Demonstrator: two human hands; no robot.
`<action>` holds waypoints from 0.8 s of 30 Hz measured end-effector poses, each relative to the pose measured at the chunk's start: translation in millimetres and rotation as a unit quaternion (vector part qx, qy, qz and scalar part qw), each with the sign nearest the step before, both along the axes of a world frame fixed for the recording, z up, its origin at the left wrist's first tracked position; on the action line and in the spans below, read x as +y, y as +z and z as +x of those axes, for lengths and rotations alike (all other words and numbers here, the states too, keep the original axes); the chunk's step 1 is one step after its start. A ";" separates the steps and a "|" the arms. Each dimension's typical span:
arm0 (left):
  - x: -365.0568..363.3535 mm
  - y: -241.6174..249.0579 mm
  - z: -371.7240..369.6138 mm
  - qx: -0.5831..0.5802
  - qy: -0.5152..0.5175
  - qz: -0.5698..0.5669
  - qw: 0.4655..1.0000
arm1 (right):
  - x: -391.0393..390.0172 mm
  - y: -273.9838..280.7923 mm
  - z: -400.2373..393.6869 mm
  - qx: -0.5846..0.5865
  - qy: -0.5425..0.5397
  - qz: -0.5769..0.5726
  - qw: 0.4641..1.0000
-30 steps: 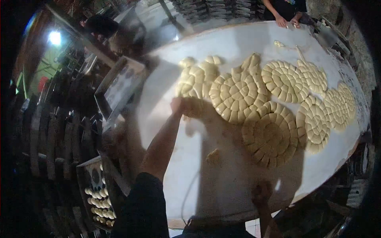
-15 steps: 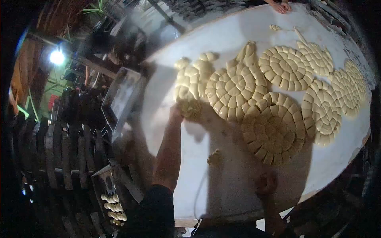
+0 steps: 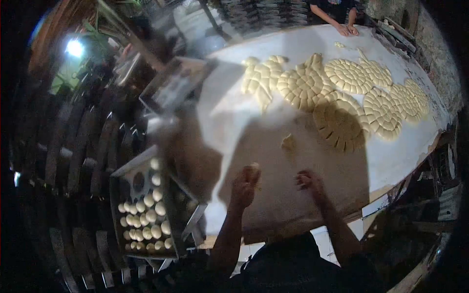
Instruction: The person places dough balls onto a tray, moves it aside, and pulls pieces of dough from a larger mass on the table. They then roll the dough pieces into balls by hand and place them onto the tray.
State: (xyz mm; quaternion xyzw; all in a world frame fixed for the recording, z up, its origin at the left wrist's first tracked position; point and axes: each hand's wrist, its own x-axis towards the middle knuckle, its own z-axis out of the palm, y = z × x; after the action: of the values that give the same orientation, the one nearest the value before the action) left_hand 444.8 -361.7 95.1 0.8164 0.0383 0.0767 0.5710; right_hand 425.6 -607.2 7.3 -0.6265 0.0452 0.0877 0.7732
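My left hand [image 3: 243,189] is over the near part of the white work table, closed around a small lump of pale dough [image 3: 254,169]. To its right, my right hand [image 3: 309,182] hovers in shadow with loosely bent fingers apart and nothing visible in them. A small scrap of dough [image 3: 287,142] lies on the table ahead of both hands. Farther off sits a group of dough pieces [image 3: 264,78], one strip hanging toward me. Beside it are flat rounds of dough cut into segments, among them a shaded round [image 3: 339,119] and a brighter round [image 3: 348,75].
At lower left, a tray [image 3: 117,195] holds rows of dough balls [image 3: 146,215]. Another tray [image 3: 163,88] stands by the table's left edge. Across the white table [image 3: 395,166], another person's hands [image 3: 348,30] rest at the far edge. A bright lamp [image 3: 74,48] shines at upper left.
My left hand has drawn back from the dough group toward me, bringing a lump with it. My right hand has come forward over the table. The view has shifted, showing more of the dough-ball tray.
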 end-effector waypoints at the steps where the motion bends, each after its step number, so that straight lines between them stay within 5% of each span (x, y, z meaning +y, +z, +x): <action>1: 0.8 11.3 -7.8 0.029 -0.091 0.036 0.995 | 33.0 15.0 -12.4 0.106 0.064 0.204 0.971; 3: 3.0 27.0 -23.6 0.048 -0.177 0.061 0.981 | 101.3 -54.2 -24.7 0.209 0.063 0.342 0.914; 5: 10.7 41.7 -30.0 -0.068 -0.247 0.325 0.910 | 113.2 21.2 -35.2 0.136 0.081 0.334 0.929; 7: 12.5 65.8 -20.1 -0.100 -0.186 0.263 0.941 | 100.3 74.0 -38.1 0.071 0.094 0.335 0.935; 8: 10.8 79.4 -8.5 -0.131 -0.129 0.202 0.962 | 81.5 85.1 -29.0 0.043 0.081 0.089 0.992; 9: 7.4 91.8 3.6 -0.061 -0.088 0.155 0.982 | 61.3 86.4 -21.4 0.014 0.060 -0.162 0.985; 11: 0.0 73.2 57.0 -0.083 -0.096 0.048 0.991 | 15.8 39.4 -13.4 -0.148 -0.030 -0.460 0.875; 12: -6.2 51.5 88.4 -0.099 -0.095 -0.062 0.989 | -4.2 33.8 -14.7 -0.147 -0.030 -0.462 0.874; 14: -17.1 -19.2 169.7 -0.107 -0.135 -0.042 0.984 | -41.7 24.3 -11.0 -0.220 -0.085 -0.659 0.714; 16: -28.7 -49.6 232.4 -0.021 -0.102 0.205 0.973 | -75.0 -11.5 -12.5 -0.287 -0.105 -0.628 0.715; 18: -23.2 -104.4 300.5 0.021 -0.031 0.283 0.959 | -104.6 -102.6 -33.0 -0.209 -0.120 -0.602 0.761; 19: -25.4 -119.7 326.1 0.062 0.043 0.354 0.932 | -105.7 -92.7 -24.0 -0.207 -0.120 -0.600 0.763; 21: -48.7 -95.5 353.8 0.135 0.036 0.369 0.919 | -92.6 -43.2 -18.5 -0.118 -0.142 -0.473 0.862; 22: -57.6 -87.5 366.0 0.202 0.030 0.378 0.903 | -95.5 -45.3 -15.6 -0.113 -0.142 -0.467 0.865; 24: -40.9 -153.9 401.1 0.115 0.036 0.476 0.871 | -95.7 -54.0 -20.2 -0.096 -0.085 -0.486 0.865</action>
State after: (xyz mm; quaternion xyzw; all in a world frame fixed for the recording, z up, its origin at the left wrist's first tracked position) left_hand 845.9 -402.6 -58.8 0.9904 0.0920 0.0117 0.1021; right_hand 405.4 -702.9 -46.7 -0.9218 0.0611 -0.0720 0.3760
